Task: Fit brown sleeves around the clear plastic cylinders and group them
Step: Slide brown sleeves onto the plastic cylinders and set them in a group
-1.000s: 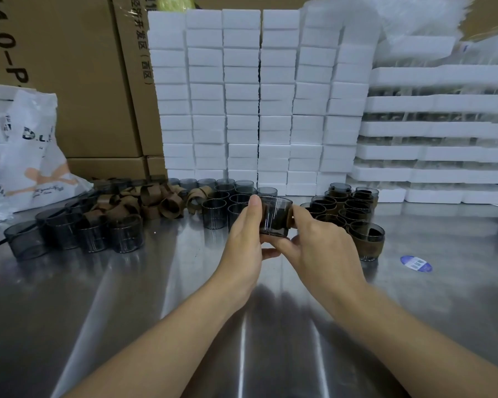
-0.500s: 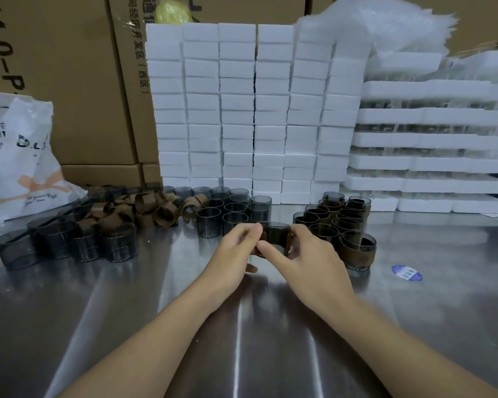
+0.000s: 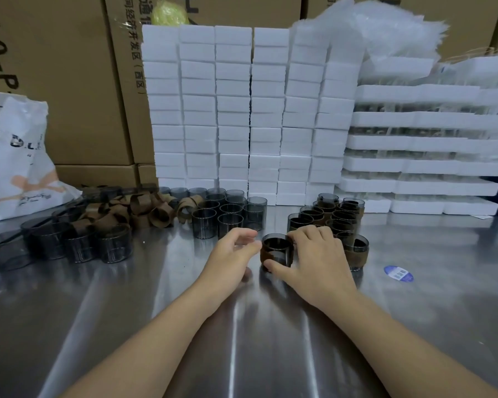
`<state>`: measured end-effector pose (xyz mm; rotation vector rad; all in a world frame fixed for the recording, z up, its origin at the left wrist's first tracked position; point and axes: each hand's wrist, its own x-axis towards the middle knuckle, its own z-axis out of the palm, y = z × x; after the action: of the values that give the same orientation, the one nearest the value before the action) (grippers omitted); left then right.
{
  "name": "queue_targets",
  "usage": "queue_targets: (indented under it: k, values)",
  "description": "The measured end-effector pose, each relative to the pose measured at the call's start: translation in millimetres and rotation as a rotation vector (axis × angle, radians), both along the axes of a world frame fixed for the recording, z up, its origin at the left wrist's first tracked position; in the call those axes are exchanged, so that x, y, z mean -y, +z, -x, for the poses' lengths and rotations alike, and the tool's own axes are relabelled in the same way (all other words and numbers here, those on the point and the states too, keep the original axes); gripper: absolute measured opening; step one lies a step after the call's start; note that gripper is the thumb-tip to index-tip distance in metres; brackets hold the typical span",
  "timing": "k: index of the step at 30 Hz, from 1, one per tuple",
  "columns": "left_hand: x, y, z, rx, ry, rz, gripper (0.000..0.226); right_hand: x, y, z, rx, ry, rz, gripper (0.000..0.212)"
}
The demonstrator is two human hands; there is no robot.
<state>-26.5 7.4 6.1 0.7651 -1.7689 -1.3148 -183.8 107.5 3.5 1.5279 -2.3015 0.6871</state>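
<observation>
— While that steel counter (image 3: 414, 326) is so slick, won't the cylinder (image 3: 276, 251) skid if it's pushed toward the sleeved group (image 3: 332, 218)?
— Probably. It looks light, thin-walled and hard, so I'd expect it to slide rather than tip. It stands upright on the counter, just in front of that group.
— What has hold of it?
— The right hand (image 3: 314, 261). Its grip is curled round the cylinder, thumb low on the near side and fingers over the far rim. The left hand (image 3: 232, 251) sits just beside it, fingers loosely bent, holding nothing I can see.
— Where would you take it?
— On the brown sleeve (image 3: 265, 257). It looks softer and less slippery than bare plastic. Squeeze gently, since a thin wall may crack.
</observation>
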Motion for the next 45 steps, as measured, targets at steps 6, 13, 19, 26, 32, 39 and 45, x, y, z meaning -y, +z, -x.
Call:
queue_targets:
  k: [6,13,19,26,32,39,45]
  values:
    - [-1,-2,3,0.002,0.011,0.027,0.02,0,3,-8,-0.054,0.183,0.162,0.044]
    - [1,-3,1,0.025,0.019,0.05,0.025,5,-5,-22,0.311,0.293,-0.014,0.035]
    - [0,-3,1,0.053,0.036,0.062,0.025,9,-7,-15,0.241,0.098,-0.06,0.063]
    - [0,-6,3,0.11,0.032,0.092,0.025,9,-10,-15,0.127,0.098,-0.132,0.045]
    - [-4,-13,4,0.215,0.037,0.206,0.03,3,-7,-21,0.155,0.122,-0.079,0.026]
    - [-7,-10,4,0.686,0.137,0.688,0.026,24,10,-53,0.358,0.158,0.107,0.031]
    - [-10,-8,7,0.774,0.132,0.608,0.046,80,41,-53,0.314,0.174,-0.101,0.046]
